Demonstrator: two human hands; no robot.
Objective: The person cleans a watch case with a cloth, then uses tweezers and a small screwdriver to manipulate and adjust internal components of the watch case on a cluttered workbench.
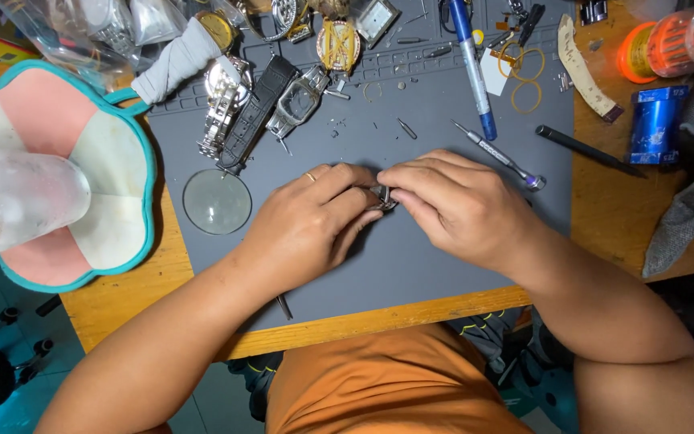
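Small dark metal watch part [382, 197] pinched in both fingertip grips, left hand [307, 225] and right hand [459, 205]; slip risks dropping it among loose screws [339, 128] on grey mat surface [411, 257].

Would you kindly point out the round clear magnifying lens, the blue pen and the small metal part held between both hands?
Round clear magnifying lens [217, 202]: head view, centre of the glass.
Blue pen [472, 68]: head view, middle of the barrel.
Small metal part [383, 198]: head view, exposed bit between the fingers.
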